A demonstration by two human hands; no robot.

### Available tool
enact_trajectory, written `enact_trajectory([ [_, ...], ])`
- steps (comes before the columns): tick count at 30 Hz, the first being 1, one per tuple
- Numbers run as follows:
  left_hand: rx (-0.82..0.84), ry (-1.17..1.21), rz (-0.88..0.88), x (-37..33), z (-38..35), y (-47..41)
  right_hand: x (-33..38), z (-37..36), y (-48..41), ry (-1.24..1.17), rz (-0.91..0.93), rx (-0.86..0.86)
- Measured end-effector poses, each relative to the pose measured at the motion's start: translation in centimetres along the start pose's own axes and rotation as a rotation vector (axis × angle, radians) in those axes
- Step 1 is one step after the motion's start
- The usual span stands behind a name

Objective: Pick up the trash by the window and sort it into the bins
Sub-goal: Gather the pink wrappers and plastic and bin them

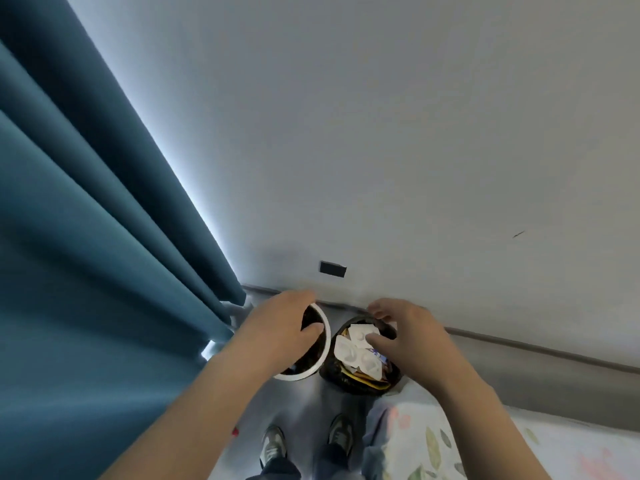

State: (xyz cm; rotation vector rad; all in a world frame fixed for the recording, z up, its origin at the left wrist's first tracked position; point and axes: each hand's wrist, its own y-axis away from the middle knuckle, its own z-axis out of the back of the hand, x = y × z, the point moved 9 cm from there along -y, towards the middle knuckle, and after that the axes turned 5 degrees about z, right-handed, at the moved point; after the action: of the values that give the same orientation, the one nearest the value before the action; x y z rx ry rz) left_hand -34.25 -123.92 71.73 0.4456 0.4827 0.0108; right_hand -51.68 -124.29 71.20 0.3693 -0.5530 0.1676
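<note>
Grey floor (311, 403), shoes (273, 445) nearest, floral bedding (426, 441) at right. Two bins side by side at the baseboard (519, 351). Left hand (277, 327) over white-rimmed bin (325, 344), fingers relaxed, nothing visibly held. Right hand (408, 334) over black-lined bin (327, 368), fingers spread above the white trays (349, 351) and wrappers filling it. Teal curtain (86, 237) left, dark outlet (332, 269) on the wall beyond.

Teal curtain (86, 237), white-rimmed bin (327, 336), black bin (327, 367), floral bedsheet (426, 441).

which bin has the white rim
The left bin, under the left hand. The right bin has a dark rim and white packaging piled on top.
</note>
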Motion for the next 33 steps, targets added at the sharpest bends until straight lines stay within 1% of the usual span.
enact_trajectory([
  [6,-0.153,0.099,0.092,2.7,6.5,5.9,8.6,2.8,0.4,0.025,0.187,-0.032],
  [10,-0.290,0.162,0.211,4.7,9.6,9.5,14.5,3.1,0.0,0.038,0.364,0.011],
  [14,-0.411,0.229,0.359,6.7,11.1,13.9,20.0,2.5,0.0,0.120,0.560,0.097],
  [19,-0.500,0.294,0.575,10.2,10.2,20.5,25.2,0.1,1.9,0.205,0.753,0.208],
  [25,-0.597,0.319,0.791,14.0,8.3,29.4,31.5,-5.5,6.8,0.314,0.985,0.376],
  [29,-0.620,0.333,0.944,16.0,5.9,36.1,35.1,-10.3,10.9,0.399,1.109,0.488],
  [33,-0.651,0.384,1.099,17.9,2.6,43.7,38.6,-14.9,16.9,0.456,1.253,0.571],
])
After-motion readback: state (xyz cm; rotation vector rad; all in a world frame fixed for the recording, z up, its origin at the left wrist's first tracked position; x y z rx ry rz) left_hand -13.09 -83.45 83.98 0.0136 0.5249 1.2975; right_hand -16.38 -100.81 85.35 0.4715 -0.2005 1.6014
